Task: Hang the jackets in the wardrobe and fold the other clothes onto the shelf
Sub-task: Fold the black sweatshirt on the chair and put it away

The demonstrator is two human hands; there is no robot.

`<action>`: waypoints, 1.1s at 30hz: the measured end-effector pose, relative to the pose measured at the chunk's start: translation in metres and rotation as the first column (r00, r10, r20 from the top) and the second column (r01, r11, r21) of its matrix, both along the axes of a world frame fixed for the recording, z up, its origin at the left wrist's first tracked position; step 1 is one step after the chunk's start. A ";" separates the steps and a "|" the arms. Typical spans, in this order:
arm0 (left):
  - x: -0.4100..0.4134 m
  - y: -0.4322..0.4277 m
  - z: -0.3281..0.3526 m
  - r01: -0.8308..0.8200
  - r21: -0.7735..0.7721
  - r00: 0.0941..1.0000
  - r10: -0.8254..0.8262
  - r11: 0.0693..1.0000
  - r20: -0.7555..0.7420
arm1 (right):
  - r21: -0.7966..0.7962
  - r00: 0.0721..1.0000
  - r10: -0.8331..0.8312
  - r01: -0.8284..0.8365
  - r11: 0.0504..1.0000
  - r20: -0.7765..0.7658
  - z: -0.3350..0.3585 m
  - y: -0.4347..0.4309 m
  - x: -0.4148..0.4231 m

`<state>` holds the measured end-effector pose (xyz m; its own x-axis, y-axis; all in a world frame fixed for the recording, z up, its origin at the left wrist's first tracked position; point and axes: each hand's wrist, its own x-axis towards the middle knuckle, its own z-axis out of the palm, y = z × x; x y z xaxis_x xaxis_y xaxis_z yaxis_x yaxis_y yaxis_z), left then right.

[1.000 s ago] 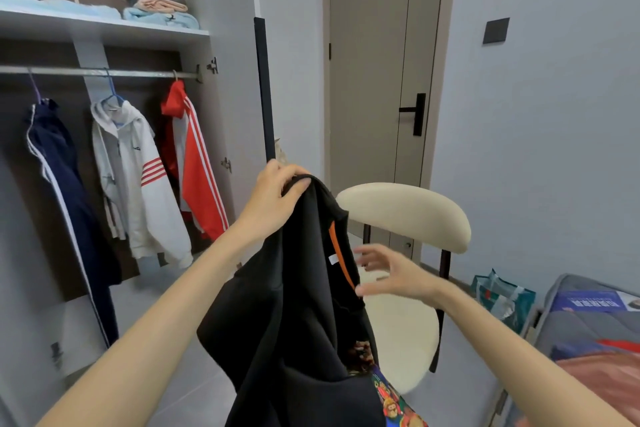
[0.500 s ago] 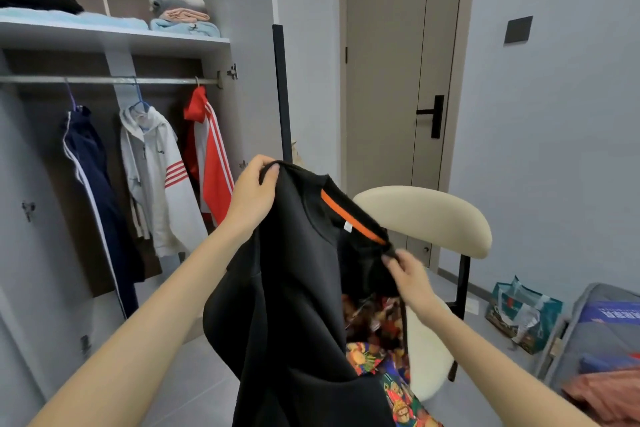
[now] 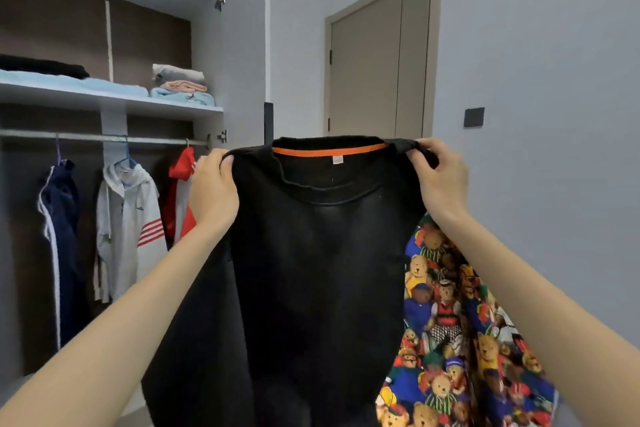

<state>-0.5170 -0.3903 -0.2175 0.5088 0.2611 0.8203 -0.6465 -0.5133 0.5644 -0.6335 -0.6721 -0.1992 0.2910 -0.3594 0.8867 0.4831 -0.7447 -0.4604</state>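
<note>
A black sweatshirt (image 3: 318, 270) with an orange neck band and a teddy-bear-print sleeve hangs spread out in front of me. My left hand (image 3: 213, 189) grips its left shoulder and my right hand (image 3: 440, 177) grips its right shoulder, both held up at the same height. On the left stands the open wardrobe. From its rail (image 3: 104, 138) hang a navy jacket (image 3: 60, 236), a white jacket (image 3: 126, 229) and a red jacket (image 3: 178, 198). The shelf (image 3: 114, 102) above carries folded clothes (image 3: 180, 87).
The wardrobe's open door edge (image 3: 268, 121) stands just behind the sweatshirt. A closed beige door (image 3: 377, 55) is at the back, with a dark wall switch (image 3: 473, 117) on the grey wall to its right.
My right hand took hold of the sweatshirt's right shoulder and both hands lifted and spread it flat. The view tilted upward; the chair and the bags on the right are out of sight.
</note>
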 end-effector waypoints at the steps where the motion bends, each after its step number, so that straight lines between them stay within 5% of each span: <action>1: -0.003 -0.001 0.013 0.001 -0.023 1.000 0.000 1.000 0.019 | -0.001 0.999 -0.012 0.012 1.000 0.034 0.013 0.003 -0.005; 14: -0.101 0.029 0.154 0.050 -0.153 0.891 0.025 0.987 0.454 | -0.087 0.909 -0.152 0.200 0.976 0.387 0.146 0.034 -0.108; 24: -0.156 0.040 0.217 -0.027 -0.197 0.819 0.135 0.980 0.558 | -0.071 0.820 -0.227 0.308 0.949 0.525 0.206 0.055 -0.170; 28: -0.140 0.034 0.197 -0.050 -0.060 0.871 0.073 0.997 0.486 | -0.101 0.865 -0.275 0.345 0.933 0.420 0.182 0.037 -0.158; 33: -0.087 0.012 0.096 0.000 0.127 0.971 -0.030 0.992 0.238 | -0.089 0.966 -0.252 0.256 0.963 0.051 0.084 0.000 -0.105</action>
<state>-0.6038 -0.3786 -0.1216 0.2972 0.1419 0.9442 -0.7629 -0.5594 0.3242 -0.7389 -0.6723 -0.1150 0.1655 -0.3318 0.9287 0.2890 -0.8840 -0.3673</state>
